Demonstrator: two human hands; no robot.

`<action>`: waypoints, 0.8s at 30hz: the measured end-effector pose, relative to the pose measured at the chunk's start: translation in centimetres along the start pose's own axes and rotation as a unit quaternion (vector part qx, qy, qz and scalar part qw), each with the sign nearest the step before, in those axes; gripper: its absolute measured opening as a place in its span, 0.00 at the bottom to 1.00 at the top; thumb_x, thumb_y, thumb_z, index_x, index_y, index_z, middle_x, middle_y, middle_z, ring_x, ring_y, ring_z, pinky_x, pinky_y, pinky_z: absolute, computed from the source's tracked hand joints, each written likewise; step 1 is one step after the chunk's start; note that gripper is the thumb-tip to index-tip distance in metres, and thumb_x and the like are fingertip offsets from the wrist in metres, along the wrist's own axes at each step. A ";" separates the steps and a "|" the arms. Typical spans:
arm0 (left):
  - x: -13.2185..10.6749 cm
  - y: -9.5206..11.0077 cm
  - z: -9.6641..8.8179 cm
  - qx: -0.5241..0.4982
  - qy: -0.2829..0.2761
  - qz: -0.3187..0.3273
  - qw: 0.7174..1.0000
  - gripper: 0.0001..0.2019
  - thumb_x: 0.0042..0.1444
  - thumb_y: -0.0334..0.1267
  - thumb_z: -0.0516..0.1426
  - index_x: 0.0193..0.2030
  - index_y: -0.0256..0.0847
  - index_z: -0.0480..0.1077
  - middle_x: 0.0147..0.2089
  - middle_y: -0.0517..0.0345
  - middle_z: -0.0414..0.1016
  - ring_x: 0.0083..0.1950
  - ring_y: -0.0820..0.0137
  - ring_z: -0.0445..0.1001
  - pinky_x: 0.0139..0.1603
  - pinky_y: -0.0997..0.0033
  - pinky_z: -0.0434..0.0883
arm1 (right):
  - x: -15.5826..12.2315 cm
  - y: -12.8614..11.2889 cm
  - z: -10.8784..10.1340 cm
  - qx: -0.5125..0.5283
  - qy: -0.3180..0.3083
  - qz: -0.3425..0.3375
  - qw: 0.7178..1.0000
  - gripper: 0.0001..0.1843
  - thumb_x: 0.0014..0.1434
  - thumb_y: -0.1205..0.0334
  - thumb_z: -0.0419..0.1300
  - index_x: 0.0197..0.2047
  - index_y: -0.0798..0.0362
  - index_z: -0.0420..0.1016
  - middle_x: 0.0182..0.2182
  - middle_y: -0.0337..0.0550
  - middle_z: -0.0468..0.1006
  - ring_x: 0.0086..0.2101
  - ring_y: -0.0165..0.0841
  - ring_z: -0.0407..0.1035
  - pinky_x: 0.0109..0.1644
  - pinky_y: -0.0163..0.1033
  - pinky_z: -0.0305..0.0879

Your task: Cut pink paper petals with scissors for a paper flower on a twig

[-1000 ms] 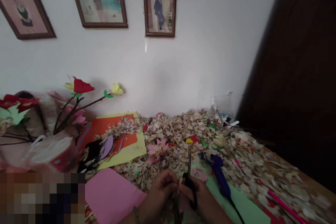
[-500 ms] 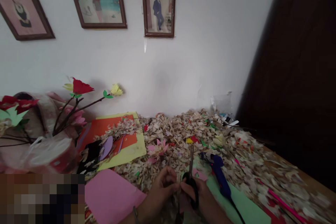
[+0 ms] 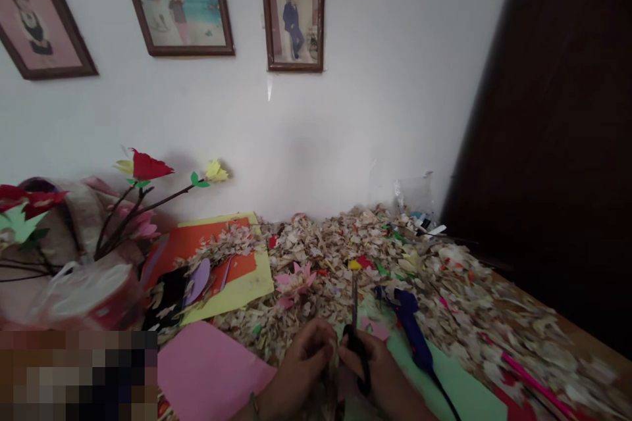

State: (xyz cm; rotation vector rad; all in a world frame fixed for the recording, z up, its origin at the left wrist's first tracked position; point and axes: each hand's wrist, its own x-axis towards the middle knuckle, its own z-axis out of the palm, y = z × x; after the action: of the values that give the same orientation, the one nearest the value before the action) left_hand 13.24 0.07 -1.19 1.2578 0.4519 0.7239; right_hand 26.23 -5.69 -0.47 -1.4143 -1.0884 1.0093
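At the bottom middle my right hand [image 3: 380, 378] grips black-handled scissors [image 3: 356, 335] whose blades point away from me over the table. My left hand [image 3: 301, 368] sits just left of it, fingers pinched on a small piece of paper I cannot make out, right at the scissor blades. A blue glue gun [image 3: 412, 329] lies just to the right on a green sheet [image 3: 459, 388]. A pink sheet [image 3: 212, 375] lies to the left of my left hand.
Beige paper scraps [image 3: 375, 256] cover the table up to the white wall. A pink paper flower [image 3: 295, 279] lies among them. Orange and yellow sheets [image 3: 237, 276] lie at the left, beside paper flowers on stems [image 3: 143, 197]. A dark door [image 3: 557, 131] stands at the right.
My hands have stayed together at the bottom; the scissor blades shifted slightly. The view has tilted a little upward.
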 end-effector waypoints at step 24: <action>0.2 -1.6 -0.2 -0.019 0.010 0.000 1.000 0.14 0.43 0.38 0.63 0.30 0.41 0.61 0.24 0.67 0.64 0.25 0.77 0.64 0.25 0.79 0.58 | -0.2 -0.3 0.0 0.030 -0.007 -0.002 1.000 0.09 0.42 0.57 0.54 0.20 0.53 0.61 0.17 0.34 0.64 0.21 0.28 0.57 0.27 0.34 0.55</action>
State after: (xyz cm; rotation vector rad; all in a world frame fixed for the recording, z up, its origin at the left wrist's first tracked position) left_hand 13.64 0.20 -2.77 1.2151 0.4531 0.7431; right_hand 26.14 -5.83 -0.19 -1.3585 -1.0618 1.0432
